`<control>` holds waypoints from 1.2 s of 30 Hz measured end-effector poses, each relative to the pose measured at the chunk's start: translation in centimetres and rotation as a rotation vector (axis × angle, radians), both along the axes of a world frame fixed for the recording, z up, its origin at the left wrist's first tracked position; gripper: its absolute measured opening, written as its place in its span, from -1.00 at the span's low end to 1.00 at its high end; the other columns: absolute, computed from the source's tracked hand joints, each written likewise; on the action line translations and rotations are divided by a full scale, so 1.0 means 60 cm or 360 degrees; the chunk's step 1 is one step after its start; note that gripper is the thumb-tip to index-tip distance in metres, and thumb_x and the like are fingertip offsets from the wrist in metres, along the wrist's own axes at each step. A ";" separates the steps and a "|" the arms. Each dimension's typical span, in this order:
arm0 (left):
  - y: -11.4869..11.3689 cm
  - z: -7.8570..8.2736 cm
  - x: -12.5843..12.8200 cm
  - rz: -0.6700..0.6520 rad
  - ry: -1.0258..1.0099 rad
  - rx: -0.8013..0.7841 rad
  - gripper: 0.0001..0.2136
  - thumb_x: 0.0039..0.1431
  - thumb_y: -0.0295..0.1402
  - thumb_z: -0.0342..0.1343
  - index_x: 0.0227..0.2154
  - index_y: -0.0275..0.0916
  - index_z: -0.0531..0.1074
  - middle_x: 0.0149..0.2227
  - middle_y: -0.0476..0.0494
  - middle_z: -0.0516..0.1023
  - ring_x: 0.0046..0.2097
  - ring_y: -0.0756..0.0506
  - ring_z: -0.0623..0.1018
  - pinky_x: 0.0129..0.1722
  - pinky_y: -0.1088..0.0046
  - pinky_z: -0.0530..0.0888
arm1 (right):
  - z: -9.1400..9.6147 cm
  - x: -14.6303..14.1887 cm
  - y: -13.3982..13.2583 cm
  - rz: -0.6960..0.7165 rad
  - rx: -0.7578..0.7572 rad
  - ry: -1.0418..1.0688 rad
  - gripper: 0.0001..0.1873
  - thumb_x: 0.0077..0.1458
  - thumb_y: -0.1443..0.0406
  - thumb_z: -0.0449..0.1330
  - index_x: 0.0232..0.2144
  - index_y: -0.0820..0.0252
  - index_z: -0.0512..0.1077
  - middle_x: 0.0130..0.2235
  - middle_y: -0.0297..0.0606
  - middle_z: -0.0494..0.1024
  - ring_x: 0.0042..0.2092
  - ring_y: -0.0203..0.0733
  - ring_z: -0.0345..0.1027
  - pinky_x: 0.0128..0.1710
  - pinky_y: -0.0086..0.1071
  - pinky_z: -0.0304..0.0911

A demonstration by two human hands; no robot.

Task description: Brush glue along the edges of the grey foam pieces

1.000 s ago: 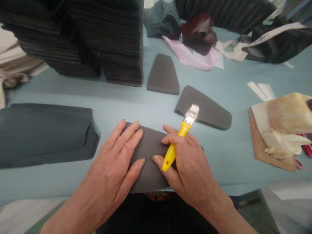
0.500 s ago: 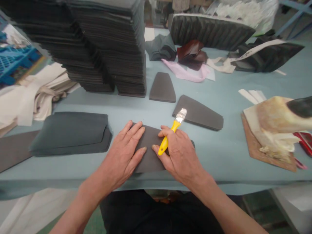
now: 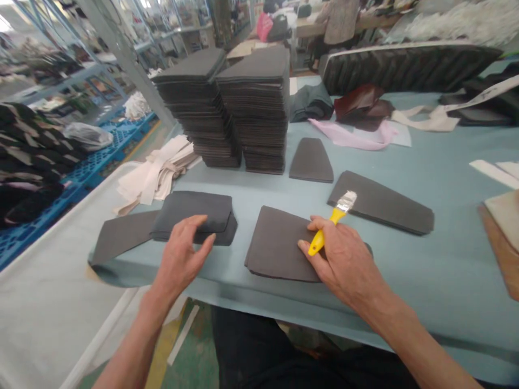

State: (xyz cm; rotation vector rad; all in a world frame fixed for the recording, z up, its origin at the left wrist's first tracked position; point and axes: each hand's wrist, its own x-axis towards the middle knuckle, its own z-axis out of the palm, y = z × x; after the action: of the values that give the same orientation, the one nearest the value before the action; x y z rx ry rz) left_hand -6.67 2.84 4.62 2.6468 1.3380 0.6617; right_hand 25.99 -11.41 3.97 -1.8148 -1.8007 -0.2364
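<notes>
My right hand point(image 3: 344, 254) grips a yellow-handled paintbrush point(image 3: 333, 221) whose bristles look whitish and point away from me. That hand rests over the right part of a dark grey fabric panel point(image 3: 279, 243) on the table. My left hand point(image 3: 184, 251) is open, thumb and fingers apart, at the near edge of a folded stack of dark pieces point(image 3: 194, 210); whether it touches them I cannot tell. Beyond the brush lies a long stack of tapered dark panels point(image 3: 385, 202). A smaller tapered piece point(image 3: 311, 161) is farther back.
Two tall stacks of dark panels point(image 3: 263, 119) stand at the back. Cream fabric strips point(image 3: 158, 173) lie left, beside a flat dark panel point(image 3: 125, 232). Pink cloth point(image 3: 357, 135) and dark red material point(image 3: 360, 105) lie behind. A brown board point(image 3: 500, 237) is at right. A person point(image 3: 340, 21) is far off.
My left hand has left the panel and moved left to the folded dark stack. My right hand still holds the paintbrush over the panel. The view has turned left and up.
</notes>
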 end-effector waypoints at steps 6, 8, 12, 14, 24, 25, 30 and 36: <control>0.108 0.014 -0.064 -0.0167 0.0360 -0.0226 -0.45 0.14 -0.14 0.15 0.19 -0.22 0.44 0.35 -0.39 0.45 0.35 -0.45 0.47 0.38 -0.19 0.46 | 0.000 0.000 -0.003 -0.0016 -0.0033 -0.0011 -0.74 0.41 0.12 0.14 -0.03 0.16 0.38 0.00 0.08 0.69 -0.13 0.15 0.58 -0.08 -0.01 0.48; 0.127 0.017 -0.063 -0.0206 0.0426 -0.0251 -0.42 0.11 -0.13 0.16 0.20 -0.22 0.44 0.35 -0.38 0.45 0.35 -0.46 0.46 0.38 -0.19 0.44 | -0.001 0.000 -0.005 -0.0024 -0.0063 -0.0010 -0.74 0.40 0.12 0.16 -0.02 0.16 0.38 0.01 0.07 0.69 -0.13 0.15 0.57 -0.07 0.00 0.48; 0.138 0.017 -0.058 -0.0233 0.0440 -0.0239 -0.44 0.15 -0.11 0.14 0.18 -0.23 0.45 0.28 -0.38 0.50 0.28 -0.48 0.50 0.36 -0.21 0.43 | 0.001 0.000 -0.006 -0.0042 -0.0107 0.0006 -0.74 0.40 0.12 0.16 -0.01 0.16 0.37 0.07 0.08 0.68 -0.13 0.14 0.58 -0.07 0.01 0.49; 0.138 0.013 -0.060 -0.0241 0.0400 -0.0232 -0.48 0.18 -0.11 0.11 0.17 -0.21 0.46 0.25 -0.37 0.51 0.26 -0.46 0.51 0.36 -0.20 0.43 | 0.002 -0.001 -0.005 -0.0042 -0.0100 0.0022 -0.74 0.40 0.12 0.15 -0.01 0.15 0.38 0.07 0.09 0.68 -0.11 0.15 0.58 -0.05 0.01 0.49; 0.162 0.014 -0.093 -0.0306 0.0182 -0.0418 -0.39 0.26 0.33 0.08 0.06 -0.02 0.62 0.26 -0.22 0.60 0.26 -0.35 0.57 0.38 0.00 0.45 | -0.004 -0.001 -0.006 -0.0067 -0.0133 0.0126 -0.72 0.37 0.12 0.18 0.01 0.14 0.40 0.12 0.10 0.66 -0.05 0.15 0.59 0.01 0.05 0.47; 0.164 0.016 -0.093 -0.0308 0.0171 -0.0429 -0.39 0.27 0.34 0.07 0.05 -0.01 0.63 0.25 -0.21 0.61 0.26 -0.34 0.58 0.38 0.01 0.45 | -0.005 -0.002 -0.005 -0.0070 -0.0133 0.0130 -0.72 0.38 0.11 0.17 0.01 0.14 0.40 0.12 0.10 0.66 -0.05 0.15 0.58 0.01 0.06 0.47; 0.163 0.013 -0.094 -0.0318 0.0104 -0.0418 -0.44 0.42 0.22 0.01 0.01 -0.15 0.62 0.20 -0.27 0.62 0.23 -0.25 0.59 0.36 -0.02 0.46 | -0.004 -0.001 -0.004 -0.0077 -0.0134 0.0149 -0.71 0.40 0.09 0.15 -0.01 0.16 0.41 0.13 0.13 0.66 -0.02 0.19 0.58 0.03 0.10 0.47; 0.150 -0.003 -0.083 -0.0260 0.0092 -0.0299 -0.60 0.43 0.00 0.19 0.05 -0.24 0.55 0.18 -0.28 0.58 0.23 -0.26 0.56 0.34 -0.10 0.47 | -0.002 -0.002 -0.003 -0.0037 -0.0034 0.0024 -0.72 0.39 0.12 0.18 -0.01 0.19 0.40 0.14 0.17 0.65 0.01 0.27 0.58 0.02 0.16 0.49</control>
State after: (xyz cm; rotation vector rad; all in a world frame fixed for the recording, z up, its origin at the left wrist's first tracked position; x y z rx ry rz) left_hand -11.68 11.85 4.44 2.6042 1.1197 0.4200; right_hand 25.87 -11.60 3.85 -1.8484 -1.7787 -0.2131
